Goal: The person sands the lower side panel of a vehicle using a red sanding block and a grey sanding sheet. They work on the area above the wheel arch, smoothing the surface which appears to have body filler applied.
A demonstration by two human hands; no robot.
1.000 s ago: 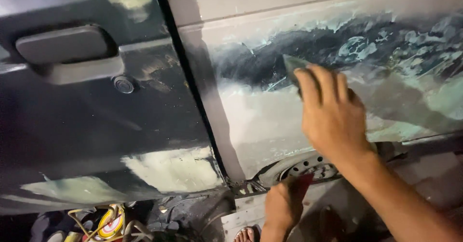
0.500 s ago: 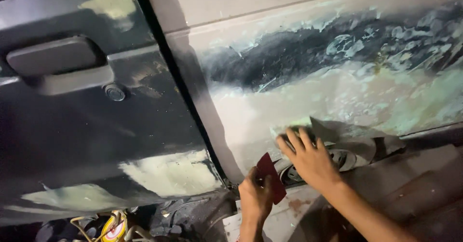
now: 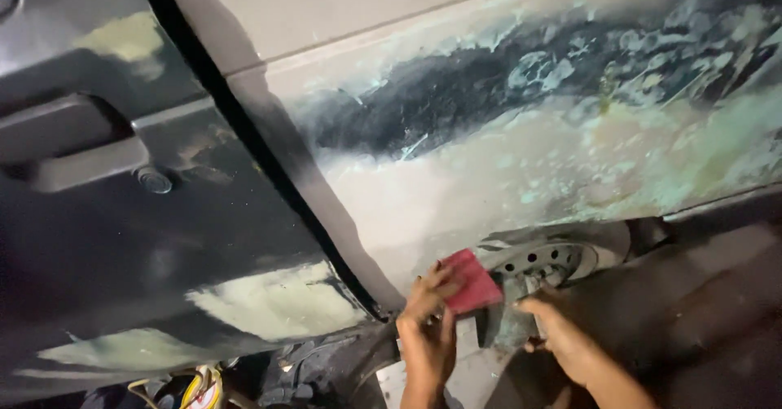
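Observation:
My left hand [image 3: 427, 332] grips a red rectangular pad [image 3: 472, 283] and holds it up just below the car's rear body panel [image 3: 521, 173], which is patched with pale filler and dark sanded areas. My right hand [image 3: 564, 342] is low beside it and pinches a dull grey sheet [image 3: 507, 321], which hangs between the two hands. Both hands are in front of the wheel [image 3: 544, 264]; neither touches the panel.
A dark door [image 3: 147, 238] with a handle [image 3: 69, 144] and a round lock [image 3: 154, 180] fills the left, with pale filler patches low down. A black gap [image 3: 269, 173] separates door and panel. Yellow cables [image 3: 195, 389] lie at the bottom left.
My right hand came off the panel with the grey sheet and dropped to the wheel. My left hand rose with the red pad. The view shifted down and right.

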